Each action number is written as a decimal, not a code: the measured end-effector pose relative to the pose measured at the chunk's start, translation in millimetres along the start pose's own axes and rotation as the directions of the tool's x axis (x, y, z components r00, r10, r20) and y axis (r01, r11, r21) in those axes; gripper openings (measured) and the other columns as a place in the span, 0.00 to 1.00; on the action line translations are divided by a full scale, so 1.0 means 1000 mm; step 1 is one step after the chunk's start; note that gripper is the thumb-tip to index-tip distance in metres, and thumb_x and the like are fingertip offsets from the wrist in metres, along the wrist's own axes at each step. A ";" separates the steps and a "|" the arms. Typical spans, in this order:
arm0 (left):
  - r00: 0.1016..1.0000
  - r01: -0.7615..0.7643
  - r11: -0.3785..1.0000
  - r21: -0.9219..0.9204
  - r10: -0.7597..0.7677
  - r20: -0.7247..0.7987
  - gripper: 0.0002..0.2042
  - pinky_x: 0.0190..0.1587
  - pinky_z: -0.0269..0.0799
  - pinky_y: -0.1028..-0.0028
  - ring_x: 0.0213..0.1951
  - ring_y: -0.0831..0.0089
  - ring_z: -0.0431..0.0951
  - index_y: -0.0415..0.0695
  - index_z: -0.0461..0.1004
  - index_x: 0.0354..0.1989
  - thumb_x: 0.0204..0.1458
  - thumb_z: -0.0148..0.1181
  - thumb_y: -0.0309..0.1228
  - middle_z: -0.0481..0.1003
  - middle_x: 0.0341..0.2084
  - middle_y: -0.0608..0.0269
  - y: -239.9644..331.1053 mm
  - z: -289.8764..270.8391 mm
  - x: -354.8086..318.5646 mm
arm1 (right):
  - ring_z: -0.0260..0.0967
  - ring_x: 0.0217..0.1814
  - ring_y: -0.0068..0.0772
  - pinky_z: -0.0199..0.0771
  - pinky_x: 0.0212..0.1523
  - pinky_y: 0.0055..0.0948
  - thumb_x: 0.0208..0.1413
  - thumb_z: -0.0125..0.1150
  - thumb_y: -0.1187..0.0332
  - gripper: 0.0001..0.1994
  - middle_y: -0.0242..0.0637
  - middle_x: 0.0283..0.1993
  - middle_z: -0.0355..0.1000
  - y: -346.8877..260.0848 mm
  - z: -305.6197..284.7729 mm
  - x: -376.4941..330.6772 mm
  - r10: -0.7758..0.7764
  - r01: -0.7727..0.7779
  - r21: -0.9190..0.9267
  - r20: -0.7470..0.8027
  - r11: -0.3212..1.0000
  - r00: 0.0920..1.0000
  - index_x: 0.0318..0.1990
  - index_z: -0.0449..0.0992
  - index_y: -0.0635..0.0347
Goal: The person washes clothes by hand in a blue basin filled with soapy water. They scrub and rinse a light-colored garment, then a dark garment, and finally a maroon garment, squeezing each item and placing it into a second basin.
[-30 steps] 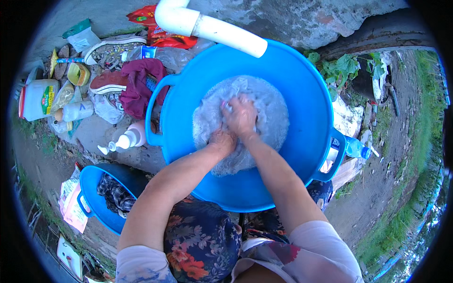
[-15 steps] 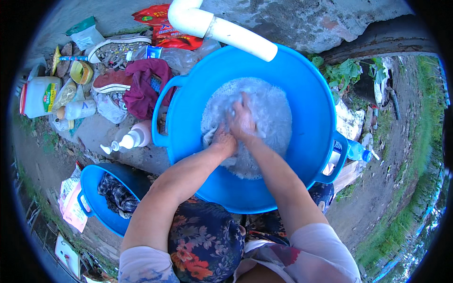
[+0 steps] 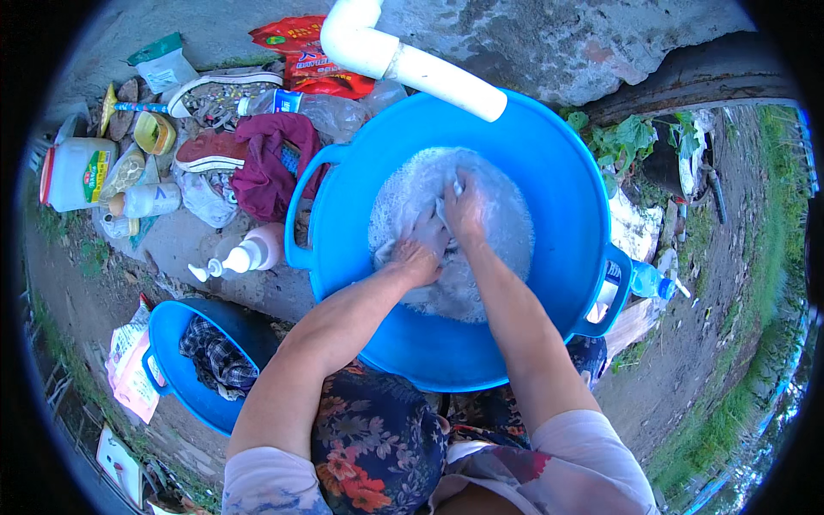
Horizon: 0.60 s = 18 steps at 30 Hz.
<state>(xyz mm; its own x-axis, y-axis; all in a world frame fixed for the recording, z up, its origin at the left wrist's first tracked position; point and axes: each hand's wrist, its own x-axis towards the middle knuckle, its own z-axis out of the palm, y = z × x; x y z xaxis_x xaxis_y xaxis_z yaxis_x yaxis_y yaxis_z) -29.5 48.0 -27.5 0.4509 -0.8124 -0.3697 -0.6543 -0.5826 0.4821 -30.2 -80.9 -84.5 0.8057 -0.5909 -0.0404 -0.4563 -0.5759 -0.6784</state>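
Down at the centre, one big blue tub [image 3: 549, 283] holds soapy water, and both hands are buried in a single pale grey cloth [image 3: 403, 202] bunched in the suds. Left hand [image 3: 418, 251] is clenched on a fold of that cloth at the near left of the foam; right hand [image 3: 464, 209] grips the same cloth just beside it, fingers curled over the bunch, the two hands touching. One white pipe [image 3: 403, 58] slants in from the far side, its open end hanging over the tub's far rim.

Count two blue tubs in all: the second, a smaller blue basin [image 3: 176, 378], sits near left with one checked dark garment [image 3: 215, 359] inside. Between the two stands one pump bottle [image 3: 245, 254], pale with a white pump head, lying close against the big tub's left handle.

Far left, the clutter: one maroon garment [image 3: 275, 163] heaped by the tub, one red and white shoe [image 3: 210, 150] beside it, one white shoe [image 3: 219, 93] beyond. One white jug [image 3: 77, 174] with a green and yellow label sits at the far left edge. One red packet [image 3: 309, 56] with yellow and green print lies against the stone wall, one white and green pouch [image 3: 163, 64] to its left. On the right, one blue-capped bottle [image 3: 652, 281] pokes out by the tub's right handle.
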 end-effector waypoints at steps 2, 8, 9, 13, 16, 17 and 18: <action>0.951 -0.017 0.935 -0.354 -0.094 -0.294 0.35 0.59 0.54 0.54 0.59 0.48 0.58 0.41 0.58 0.57 0.37 0.68 0.33 0.56 0.58 0.50 0.000 0.000 0.005 | 0.71 0.36 0.35 0.70 0.37 0.31 0.49 0.60 0.68 0.11 0.45 0.37 0.72 -0.018 -0.014 0.032 0.229 -0.249 0.231 0.110 0.940 0.967 0.40 0.74 0.61; 0.849 0.196 0.832 -0.518 -0.409 -0.335 0.37 0.50 0.64 0.60 0.50 0.51 0.64 0.40 0.57 0.55 0.35 0.70 0.29 0.59 0.49 0.47 0.002 -0.018 0.008 | 0.68 0.32 0.22 0.69 0.35 0.22 0.48 0.61 0.74 0.07 0.33 0.34 0.73 -0.021 -0.073 0.038 0.191 -0.314 0.776 0.249 0.547 0.949 0.36 0.76 0.61; 0.904 0.205 0.884 -0.420 -0.335 -0.265 0.36 0.48 0.67 0.60 0.49 0.51 0.66 0.40 0.57 0.54 0.34 0.70 0.27 0.59 0.48 0.47 0.002 -0.020 0.006 | 0.68 0.32 0.24 0.69 0.35 0.24 0.48 0.62 0.71 0.09 0.34 0.34 0.73 -0.015 -0.078 0.039 0.244 -0.334 0.713 0.231 0.616 0.942 0.36 0.76 0.62; 0.958 0.024 0.999 -0.042 -0.035 -0.286 0.44 0.62 0.46 0.54 0.64 0.48 0.45 0.41 0.51 0.63 0.36 0.70 0.36 0.47 0.61 0.45 0.023 -0.001 -0.012 | 0.68 0.43 0.37 0.67 0.46 0.31 0.42 0.66 0.67 0.12 0.42 0.39 0.71 0.034 -0.058 0.019 0.150 -0.180 0.260 0.131 0.949 0.980 0.32 0.74 0.63; 0.971 0.212 0.966 -0.145 -0.226 -0.085 0.44 0.62 0.39 0.47 0.66 0.48 0.39 0.42 0.48 0.65 0.40 0.65 0.42 0.40 0.65 0.46 0.001 0.013 -0.008 | 0.66 0.44 0.46 0.66 0.47 0.37 0.39 0.67 0.68 0.11 0.48 0.42 0.69 0.020 -0.043 -0.039 -0.107 0.104 0.055 0.052 0.993 0.993 0.28 0.73 0.62; 0.962 0.260 0.950 -0.171 -0.270 -0.035 0.42 0.62 0.40 0.47 0.65 0.48 0.41 0.43 0.48 0.65 0.41 0.63 0.43 0.40 0.65 0.47 -0.006 0.022 -0.008 | 0.65 0.44 0.50 0.66 0.47 0.41 0.38 0.68 0.68 0.10 0.51 0.44 0.68 0.006 -0.038 -0.063 -0.235 0.236 0.098 -0.025 0.967 0.972 0.27 0.73 0.61; 0.970 0.227 0.960 0.166 -0.239 0.051 0.36 0.63 0.39 0.50 0.65 0.49 0.42 0.43 0.47 0.65 0.49 0.52 0.45 0.43 0.65 0.47 -0.007 0.026 -0.008 | 0.64 0.45 0.52 0.66 0.46 0.44 0.38 0.68 0.67 0.10 0.51 0.46 0.68 -0.020 -0.036 -0.078 -0.268 0.269 0.024 -0.040 0.963 0.962 0.26 0.72 0.59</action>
<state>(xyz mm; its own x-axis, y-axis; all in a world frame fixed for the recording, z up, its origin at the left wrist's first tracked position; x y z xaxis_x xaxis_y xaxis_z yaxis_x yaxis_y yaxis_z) -44.2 59.3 -48.3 0.5625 -0.6476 -0.5140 -0.6262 -0.7396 0.2466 -97.4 -43.3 -41.1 0.8826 -0.4371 0.1728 -0.2134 -0.7002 -0.6813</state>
